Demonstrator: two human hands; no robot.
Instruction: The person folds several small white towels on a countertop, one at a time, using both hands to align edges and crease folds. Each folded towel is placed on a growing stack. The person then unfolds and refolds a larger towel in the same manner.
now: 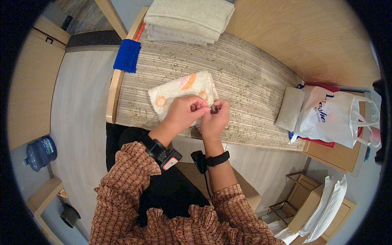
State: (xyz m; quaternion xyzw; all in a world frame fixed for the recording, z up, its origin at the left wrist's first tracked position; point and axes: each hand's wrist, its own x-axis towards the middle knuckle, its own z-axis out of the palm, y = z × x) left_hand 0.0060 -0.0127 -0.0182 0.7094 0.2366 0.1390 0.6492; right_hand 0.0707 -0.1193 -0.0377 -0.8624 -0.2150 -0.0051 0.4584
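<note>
A cream terry towel (pixel 171 88) with orange and pink motifs lies folded on the striped tabletop (pixel 254 79). Over its near right part, my left hand (pixel 187 109) and my right hand (pixel 216 118) come together. The thumb and fingers of each hand are pinched, and the fingertips meet. Whether a thread, the towel's edge or nothing is between them is too small to tell. Both hands cover part of the towel.
A stack of pale towels (pixel 186 21) stands at the back. A blue cloth (pixel 127 55) hangs over the wooden rim (pixel 114 98) at left. Rightward lie a grey-beige folded cloth (pixel 289 108) and a white plastic bag (pixel 324 116). Greenish specks dot the tabletop.
</note>
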